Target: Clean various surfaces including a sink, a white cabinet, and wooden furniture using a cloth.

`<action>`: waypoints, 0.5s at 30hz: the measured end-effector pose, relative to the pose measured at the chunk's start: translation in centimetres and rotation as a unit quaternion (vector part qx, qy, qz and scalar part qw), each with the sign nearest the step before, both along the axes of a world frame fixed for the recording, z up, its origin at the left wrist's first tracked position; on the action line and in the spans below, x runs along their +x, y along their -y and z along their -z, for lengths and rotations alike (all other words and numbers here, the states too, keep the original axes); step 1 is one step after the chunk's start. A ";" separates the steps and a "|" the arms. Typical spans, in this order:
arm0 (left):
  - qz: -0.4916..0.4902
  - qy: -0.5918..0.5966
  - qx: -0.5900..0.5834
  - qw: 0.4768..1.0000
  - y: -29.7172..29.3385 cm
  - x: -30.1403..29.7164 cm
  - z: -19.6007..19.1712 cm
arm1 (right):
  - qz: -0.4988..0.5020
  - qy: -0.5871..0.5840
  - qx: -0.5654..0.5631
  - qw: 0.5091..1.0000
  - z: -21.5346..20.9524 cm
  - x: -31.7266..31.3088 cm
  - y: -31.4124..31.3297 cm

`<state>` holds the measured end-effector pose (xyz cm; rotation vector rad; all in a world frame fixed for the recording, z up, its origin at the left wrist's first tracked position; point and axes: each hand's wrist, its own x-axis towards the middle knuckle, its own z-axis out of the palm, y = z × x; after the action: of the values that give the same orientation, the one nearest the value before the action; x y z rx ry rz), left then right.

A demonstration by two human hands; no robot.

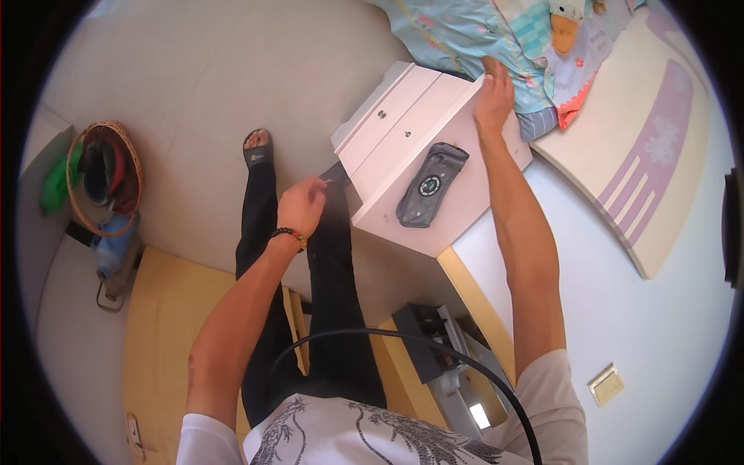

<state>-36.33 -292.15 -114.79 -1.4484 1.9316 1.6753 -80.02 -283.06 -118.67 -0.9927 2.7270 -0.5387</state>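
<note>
Blur hides whether the left fingers point(315, 188) grip anything, and the frame's top edge cuts off the plush duck point(566, 28).

The right arm point(521, 232) stretches well forward, elbow slightly bent, the right hand point(494, 101) pointing ahead. The left forearm point(246, 310) slants inward; the left hand's point(301, 208) fingers curl loosely.
</note>
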 end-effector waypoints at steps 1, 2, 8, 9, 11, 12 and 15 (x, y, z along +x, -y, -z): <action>0.000 0.002 -0.001 1.000 0.5 0.3 0.0 | -0.014 -0.076 0.001 0.997 0.4 2.2 1.1; -0.002 0.014 0.009 1.000 1.0 0.6 0.0 | -0.028 -0.152 0.002 0.988 0.5 4.2 2.1; -0.010 0.028 0.029 0.999 1.4 0.5 -1.6 | -0.143 -0.079 0.090 0.982 -3.7 11.6 0.6; -0.012 0.024 0.030 0.999 1.5 0.4 -2.0 | -0.143 -0.081 0.090 0.982 -4.6 12.3 0.2; -0.011 0.028 0.019 0.999 2.0 1.1 -1.9 | -0.185 -0.006 0.113 0.976 -5.7 14.0 -0.5; -0.008 0.031 0.010 0.999 2.2 1.3 -1.8 | -0.203 -0.003 0.124 0.971 -6.3 14.6 -1.0; -0.024 0.033 0.003 0.999 2.5 2.2 -1.7 | -0.253 -0.002 0.160 0.954 -7.0 13.6 -0.7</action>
<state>-34.08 -294.61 -113.06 -1.5400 1.8708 1.6295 -66.42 -282.32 -111.72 -1.5107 2.3128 -0.0037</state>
